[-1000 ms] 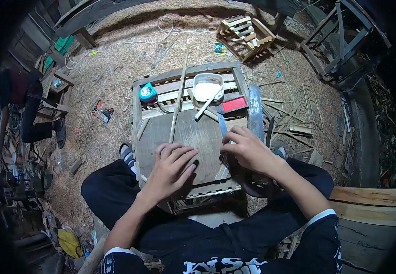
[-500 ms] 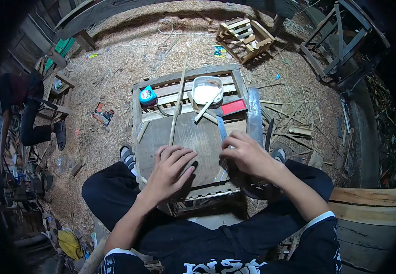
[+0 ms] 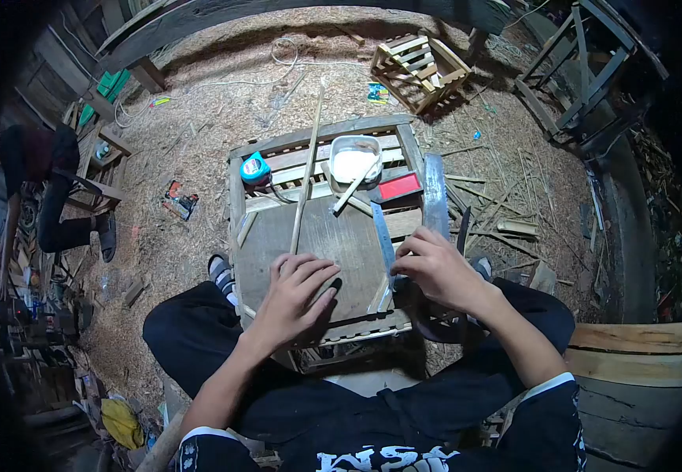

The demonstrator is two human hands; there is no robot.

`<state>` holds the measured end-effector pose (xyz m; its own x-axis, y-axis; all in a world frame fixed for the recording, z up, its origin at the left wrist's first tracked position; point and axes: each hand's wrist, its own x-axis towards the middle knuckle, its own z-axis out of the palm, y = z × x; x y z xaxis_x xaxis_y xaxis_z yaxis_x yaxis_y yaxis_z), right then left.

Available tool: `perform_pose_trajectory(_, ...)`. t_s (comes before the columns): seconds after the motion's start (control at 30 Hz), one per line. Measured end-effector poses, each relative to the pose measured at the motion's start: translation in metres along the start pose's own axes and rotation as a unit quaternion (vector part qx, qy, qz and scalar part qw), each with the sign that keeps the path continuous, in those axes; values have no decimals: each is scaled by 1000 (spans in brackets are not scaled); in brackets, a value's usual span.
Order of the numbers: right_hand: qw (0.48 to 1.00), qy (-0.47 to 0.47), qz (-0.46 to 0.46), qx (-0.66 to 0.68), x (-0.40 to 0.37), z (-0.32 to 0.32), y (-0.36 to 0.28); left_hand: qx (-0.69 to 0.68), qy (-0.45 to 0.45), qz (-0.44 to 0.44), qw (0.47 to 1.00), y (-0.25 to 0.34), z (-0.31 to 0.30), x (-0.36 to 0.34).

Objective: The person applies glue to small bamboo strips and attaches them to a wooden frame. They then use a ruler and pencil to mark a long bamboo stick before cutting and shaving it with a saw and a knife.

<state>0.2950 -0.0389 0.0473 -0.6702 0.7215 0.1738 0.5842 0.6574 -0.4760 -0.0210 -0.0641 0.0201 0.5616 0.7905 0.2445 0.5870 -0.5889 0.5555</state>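
On my feed the person's left hand (image 3: 298,287) lies open, palm down, on the dark board (image 3: 333,232) in the middle of the frame, with the fingers spread and pointing to the upper right. The right hand (image 3: 435,267) sits just right of centre, well apart from the left. Its fingers are curled and pinched on the lower part of a thin metal ruler (image 3: 383,232), which lies along the board's right edge and runs up and slightly left from the hand. The board rests on a slatted wooden crate (image 3: 317,132) that I see from above, between the person's knees. A long bamboo stick (image 3: 307,161) lies across the crate, from just above the left hand's fingertips up past the crate's far rail. On the slats in the upper part of the crate I see a blue tape measure (image 3: 254,167) at the left, a white tub (image 3: 354,156) with a flat stick leaning out of it, and a red flat piece (image 3: 400,186) just right of that. A broad grey metal bar (image 3: 434,193) lies along the crate's right side, just above the right hand. Sawdust covers the ground all round. A smaller crate (image 3: 418,67) stands at the upper right, and another person (image 3: 38,185) sits at the far left edge.
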Motion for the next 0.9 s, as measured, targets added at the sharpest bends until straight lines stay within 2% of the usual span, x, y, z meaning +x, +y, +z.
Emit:
perform_pose_trajectory(0.53, 998, 1, 21, 64, -10, 11, -10, 0, -5, 6, 1000, 4, 1, -2)
perform_pose_trajectory(0.9, 998, 19, 38, 46, -9, 17, -7, -6, -3, 12, 1000, 5, 3, -1)
